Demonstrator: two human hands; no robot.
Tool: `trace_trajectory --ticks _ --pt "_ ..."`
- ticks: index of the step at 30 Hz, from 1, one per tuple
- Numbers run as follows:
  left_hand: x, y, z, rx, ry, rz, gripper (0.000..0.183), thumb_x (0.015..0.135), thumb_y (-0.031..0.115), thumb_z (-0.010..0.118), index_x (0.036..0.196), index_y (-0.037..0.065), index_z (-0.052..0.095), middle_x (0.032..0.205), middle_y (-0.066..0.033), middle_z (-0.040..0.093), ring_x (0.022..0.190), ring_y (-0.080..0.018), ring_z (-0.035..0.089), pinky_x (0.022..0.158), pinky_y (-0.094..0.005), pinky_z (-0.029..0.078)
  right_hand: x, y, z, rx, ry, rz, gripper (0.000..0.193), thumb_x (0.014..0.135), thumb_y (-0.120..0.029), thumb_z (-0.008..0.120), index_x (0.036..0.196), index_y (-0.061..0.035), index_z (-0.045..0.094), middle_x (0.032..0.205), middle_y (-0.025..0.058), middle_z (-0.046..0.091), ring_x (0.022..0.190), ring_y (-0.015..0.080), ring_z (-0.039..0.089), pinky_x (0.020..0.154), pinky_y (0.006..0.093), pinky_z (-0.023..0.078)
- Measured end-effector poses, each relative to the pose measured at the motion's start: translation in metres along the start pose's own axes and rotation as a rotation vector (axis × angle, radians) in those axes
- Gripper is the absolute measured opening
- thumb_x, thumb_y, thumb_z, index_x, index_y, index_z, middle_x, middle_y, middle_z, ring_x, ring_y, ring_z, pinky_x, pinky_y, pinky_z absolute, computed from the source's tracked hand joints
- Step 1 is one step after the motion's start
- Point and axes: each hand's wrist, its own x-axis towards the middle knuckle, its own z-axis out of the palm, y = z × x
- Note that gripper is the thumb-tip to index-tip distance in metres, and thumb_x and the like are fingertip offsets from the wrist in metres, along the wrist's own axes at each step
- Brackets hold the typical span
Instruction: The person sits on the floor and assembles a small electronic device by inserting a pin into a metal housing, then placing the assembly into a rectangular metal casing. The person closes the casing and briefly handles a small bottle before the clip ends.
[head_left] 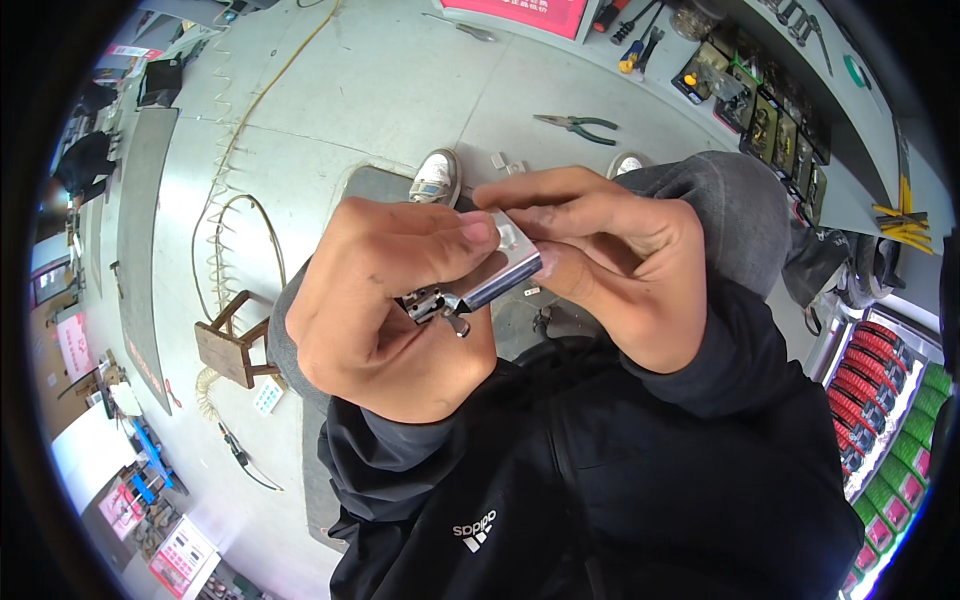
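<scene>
In front of my chest, a small silver metal piece (508, 272) is held up between both hands. It is box-like with a shiny flat face and a darker edge, and a small lever-like bit sticks out at its lower left end; its exact kind cannot be told. My left hand (385, 300) closes round that end, its thumb pressing on the flat face. The fingers of my right hand (630, 265) are bent about the other end, the thumb and fingertips against it. Below, green-handled pliers (577, 126) lie on the floor beyond my shoes, near a few small pale pieces (510, 164).
A small wooden stool (228, 345) stands at the left beside a coiled air hose (215, 180). On the right, a shelf holds screwdrivers (632, 55) and trays of small parts (775, 135). Red and green packaged goods (870, 380) hang lower right.
</scene>
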Motion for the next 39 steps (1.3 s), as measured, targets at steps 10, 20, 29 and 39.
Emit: trace_trajectory --ticks 10,20,29,39 --pt "0.009 0.000 -0.010 0.208 -0.252 0.356 0.025 0.055 -0.016 0.070 0.075 -0.004 0.063 0.076 -0.0161 0.067 0.071 -0.0304 0.069 0.062 -0.0340 0.056 -0.006 -0.014 -0.009 0.137 -0.064 0.182 0.032 0.096 0.000 0.044 0.120 0.0118 0.061 0.140 0.0269 0.051 0.131 0.0320 0.050 0.111 0.0403 0.038" --pt "-0.001 0.003 -0.008 -0.135 -0.217 -0.364 0.039 0.065 -0.008 0.084 0.086 0.002 0.053 0.083 -0.0090 0.059 0.077 -0.0218 0.066 0.064 -0.0299 0.052 -0.005 -0.026 -0.021 -0.245 -0.040 -0.017 0.022 0.092 0.002 0.053 0.111 0.0094 0.064 0.125 0.0245 0.061 0.115 0.0274 0.061 0.100 0.0364 0.045" --pt "0.002 0.000 -0.013 -0.981 -0.266 -0.912 0.044 0.066 -0.003 0.088 0.099 0.001 0.058 0.100 -0.0132 0.066 0.083 -0.0227 0.069 0.071 -0.0331 0.059 -0.004 -0.029 -0.028 -0.867 -0.090 -0.620 0.031 0.071 0.001 0.073 0.102 -0.0004 0.074 0.103 0.0164 0.068 0.086 0.0253 0.063 0.072 0.0350 0.051" --pt "0.000 -0.001 -0.017 -1.047 -0.289 -0.894 0.044 0.068 -0.005 0.086 0.106 -0.006 0.063 0.095 -0.0174 0.072 0.085 -0.0222 0.071 0.081 -0.0318 0.057 -0.008 -0.014 -0.024 -0.860 -0.056 -0.798 0.031 0.068 0.002 0.077 0.099 0.0016 0.075 0.078 0.0097 0.066 0.055 0.0149 0.059 0.044 0.0236 0.042"
